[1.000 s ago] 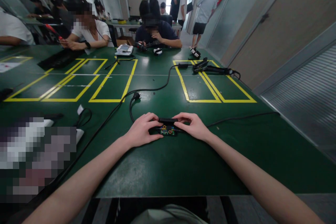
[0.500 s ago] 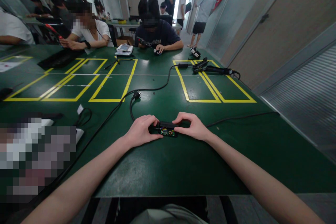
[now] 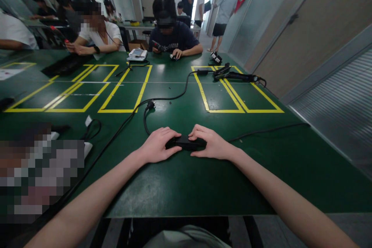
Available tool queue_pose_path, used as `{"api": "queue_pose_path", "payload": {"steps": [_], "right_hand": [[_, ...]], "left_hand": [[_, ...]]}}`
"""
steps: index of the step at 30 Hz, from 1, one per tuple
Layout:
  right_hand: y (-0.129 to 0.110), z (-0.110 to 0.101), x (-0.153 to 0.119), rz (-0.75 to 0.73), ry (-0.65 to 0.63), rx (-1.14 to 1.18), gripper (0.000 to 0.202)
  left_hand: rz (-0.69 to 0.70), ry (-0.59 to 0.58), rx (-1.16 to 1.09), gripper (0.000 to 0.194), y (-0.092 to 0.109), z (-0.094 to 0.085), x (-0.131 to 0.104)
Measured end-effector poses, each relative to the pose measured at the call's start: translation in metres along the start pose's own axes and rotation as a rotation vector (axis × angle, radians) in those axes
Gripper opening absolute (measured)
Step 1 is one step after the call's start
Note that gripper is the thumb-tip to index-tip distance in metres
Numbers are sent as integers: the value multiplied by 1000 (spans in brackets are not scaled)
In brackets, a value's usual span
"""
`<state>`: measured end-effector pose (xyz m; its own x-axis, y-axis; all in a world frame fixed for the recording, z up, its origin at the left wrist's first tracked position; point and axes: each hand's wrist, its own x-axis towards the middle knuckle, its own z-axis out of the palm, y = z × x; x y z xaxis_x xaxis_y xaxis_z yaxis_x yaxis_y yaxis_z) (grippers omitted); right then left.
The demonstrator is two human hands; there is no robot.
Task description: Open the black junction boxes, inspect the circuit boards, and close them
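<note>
A black power adapter (image 3: 186,143) lies on the green table between my two hands, its black cover now over the circuit board. My left hand (image 3: 158,145) grips its left end, thumb at the near side and fingers at the far side. On the right end, my right hand (image 3: 213,143) holds it the same way, fingers curled over the far edge. No part of the board shows. From behind my left hand, a black cord runs to a plug (image 3: 150,105) on the table. Another black cord (image 3: 267,128) leads off to the right from behind my right hand.
A long black cable (image 3: 122,126) crosses the table from near left to a black cord block (image 3: 202,72). Black handled tools (image 3: 238,77) lie at the back right. Blurred-out items sit at the left. Across the table, a person (image 3: 174,42) works with a dark tool.
The black cover has come down over the adapter's exposed circuit board. My right hand's thumb has shifted nearer to me, and its fingers now close around the adapter's right end.
</note>
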<state>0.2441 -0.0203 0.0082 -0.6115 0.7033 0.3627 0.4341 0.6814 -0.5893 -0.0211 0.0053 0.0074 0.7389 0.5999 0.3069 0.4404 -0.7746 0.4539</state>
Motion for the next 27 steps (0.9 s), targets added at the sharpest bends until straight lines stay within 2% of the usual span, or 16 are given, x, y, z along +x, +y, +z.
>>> {"api": "queue_pose_path", "payload": {"steps": [3,7,10,17,22,27], "right_hand": [[1,2,1,-26,-5,-42,26],[1,4,1,-28,-7,-142,17],[-1,3,1,-38,-11,-238,10],[-5,2,1,-60,13,-231,18],[0,8,0,-159,87,-242,27],[4,11,-2,-146,131,-248,30]], "left_hand": [[-18,-8,15,27,2,-1,0],[-4,-9,85,35,3,1,2],[22,-30,148,29,4,2,4],[38,-44,205,30,7,0,4],[58,12,173,34,4,4,4],[69,21,108,33,3,9,3]]}}
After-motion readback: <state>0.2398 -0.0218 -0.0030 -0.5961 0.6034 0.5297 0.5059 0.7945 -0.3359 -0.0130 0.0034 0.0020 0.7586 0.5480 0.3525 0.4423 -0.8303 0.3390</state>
